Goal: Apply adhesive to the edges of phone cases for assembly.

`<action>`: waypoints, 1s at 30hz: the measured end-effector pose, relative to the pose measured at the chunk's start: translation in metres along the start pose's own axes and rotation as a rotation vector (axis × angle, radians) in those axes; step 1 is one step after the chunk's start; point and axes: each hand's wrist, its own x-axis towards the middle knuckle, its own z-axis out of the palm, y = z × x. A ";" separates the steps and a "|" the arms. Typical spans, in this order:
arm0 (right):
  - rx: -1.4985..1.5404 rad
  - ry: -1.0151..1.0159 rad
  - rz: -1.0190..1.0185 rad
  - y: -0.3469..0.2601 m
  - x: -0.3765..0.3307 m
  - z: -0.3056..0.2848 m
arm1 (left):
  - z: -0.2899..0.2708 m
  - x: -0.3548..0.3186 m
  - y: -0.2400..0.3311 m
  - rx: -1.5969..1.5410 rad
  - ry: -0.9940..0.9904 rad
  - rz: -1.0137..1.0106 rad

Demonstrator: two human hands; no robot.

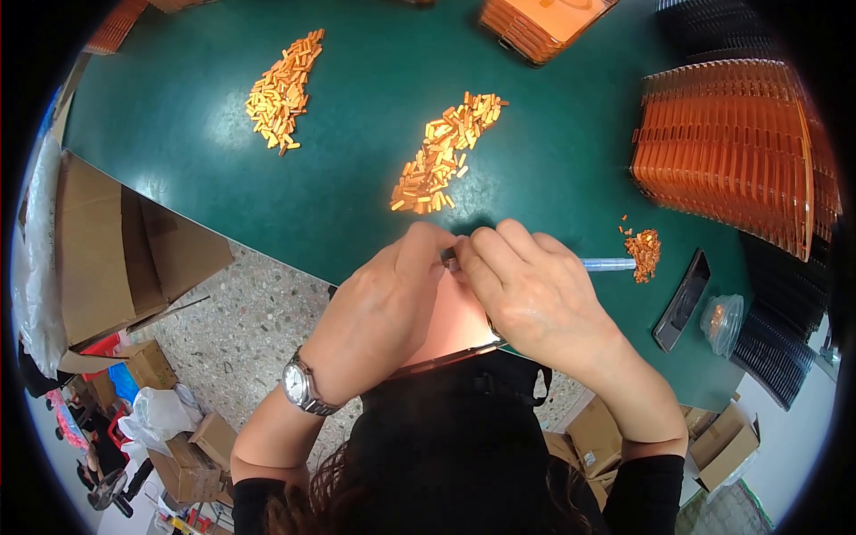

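A flat, shiny orange case (453,325) with a thin dark rim is held close to my body at the table's near edge. My left hand (379,308), with a silver watch on its wrist, closes around its left side. My right hand (535,290) is closed over the far right corner. Both hands' fingertips meet at the case's far edge, by a small dark piece (449,259); the fingers hide most of it. A pale blue stick (608,264) shows beyond my right hand; whether the hand touches it I cannot tell.
Two heaps of small golden-orange strips, one at the left (283,94) and another mid-table (437,160), lie on the green table (196,169). Tiny copper-coloured bits (644,254), a phone (682,299) and a clear plastic cup (722,323) lie right. Orange case stacks (718,147) stand behind them.
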 end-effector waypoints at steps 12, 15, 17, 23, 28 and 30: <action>0.082 -0.074 0.201 0.003 -0.011 -0.028 | 0.006 -0.001 0.001 0.063 0.048 0.033; 0.065 -0.059 0.147 0.007 -0.014 -0.027 | 0.008 0.000 0.002 0.058 0.051 0.038; 0.046 -0.044 0.121 0.006 -0.014 -0.023 | 0.009 0.001 0.003 0.048 0.052 0.041; 0.003 -0.094 0.136 0.000 -0.006 -0.016 | 0.010 0.000 0.000 0.115 0.053 0.089; 0.039 -0.057 0.190 0.001 -0.004 -0.010 | 0.008 0.002 0.003 0.119 0.084 0.016; 0.064 -0.010 0.145 0.005 -0.006 -0.013 | -0.001 -0.002 0.010 0.080 0.062 0.029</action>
